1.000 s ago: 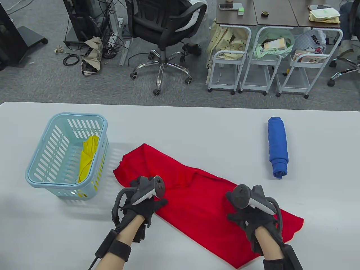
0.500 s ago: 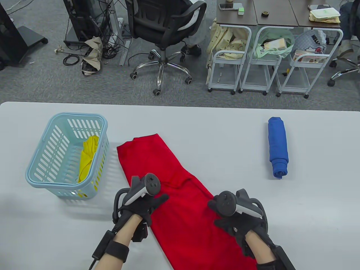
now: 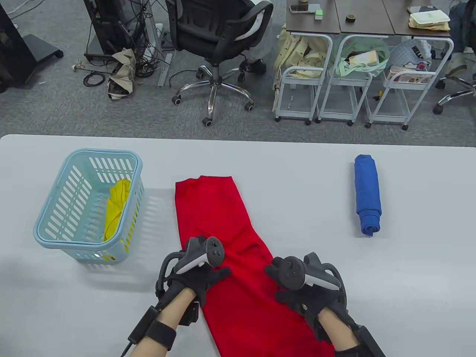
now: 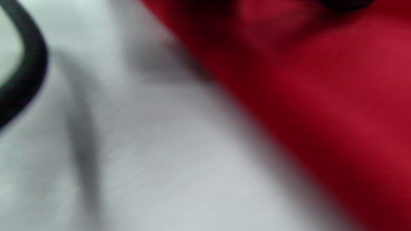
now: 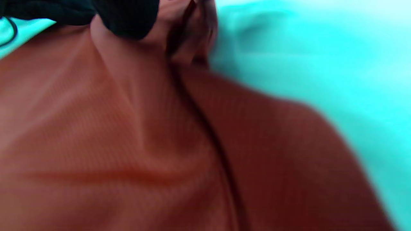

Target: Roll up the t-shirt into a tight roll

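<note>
Red cloth, the t-shirt (image 3: 223,238), lies folded into a long strip on the white bench (image 3: 297,178), running from just below the middle of the table view down and slightly rightward to the bottom edge. My left hand (image 3: 199,277) sits on the strip's left edge in the lower centre of the frame, thumb stretched out across the fabric; the other fingers are hidden under the tracker, so I cannot tell whether they grip the edge or only press it. My right hand (image 3: 301,290) sits on the strip's right edge, level with the left and just to its right, the red cloth spanning the gap between them. In the right wrist view a dark gloved fingertip (image 5: 128,19) at the top edge pinches up a ridge of the cloth, with creases fanning out below it, so that hand is clamped on the t-shirt. The left wrist view is blurred and shows only the red edge crossing diagonally over the pale bench.

Far end of the strip lies flat in the centre of the frame, well apart from both hands. A light blue basket (image 3: 67,208) with a yellow cloth (image 3: 117,208) inside stands at the left, and a blue roll (image 3: 367,195) lies at the right.
</note>
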Available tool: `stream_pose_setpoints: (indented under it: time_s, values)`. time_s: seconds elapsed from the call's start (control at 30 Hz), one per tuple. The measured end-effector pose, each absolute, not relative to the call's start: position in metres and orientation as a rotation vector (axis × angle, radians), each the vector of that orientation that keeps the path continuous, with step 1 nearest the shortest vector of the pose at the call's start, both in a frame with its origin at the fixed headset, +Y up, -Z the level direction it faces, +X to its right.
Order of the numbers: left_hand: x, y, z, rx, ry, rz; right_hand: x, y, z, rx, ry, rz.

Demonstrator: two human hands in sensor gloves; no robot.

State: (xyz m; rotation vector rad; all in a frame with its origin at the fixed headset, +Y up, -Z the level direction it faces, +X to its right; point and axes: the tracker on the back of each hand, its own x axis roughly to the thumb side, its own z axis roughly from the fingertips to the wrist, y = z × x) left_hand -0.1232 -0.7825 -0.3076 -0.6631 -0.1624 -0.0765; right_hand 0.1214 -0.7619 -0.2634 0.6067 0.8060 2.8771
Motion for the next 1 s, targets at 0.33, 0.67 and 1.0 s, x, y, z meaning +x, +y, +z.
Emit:
stream_pose_setpoints:
  time_s: [0.33,0.67,1.0]
  values:
    - [-0.109,-0.779,-0.308,-0.511,-0.245,-0.167,0.123,-0.744,-0.257,0.563,0.742,2.947]
    - [-0.082,-0.785,-0.290,-0.619,-0.484,-0.176,0.147,-0.727,-0.283,0.438,0.627,2.819]
    - [-0.081,-0.789,-0.290,-0.644,-0.493,-0.125,0.128,-0.762,-0.318,0.437,0.620,2.967]
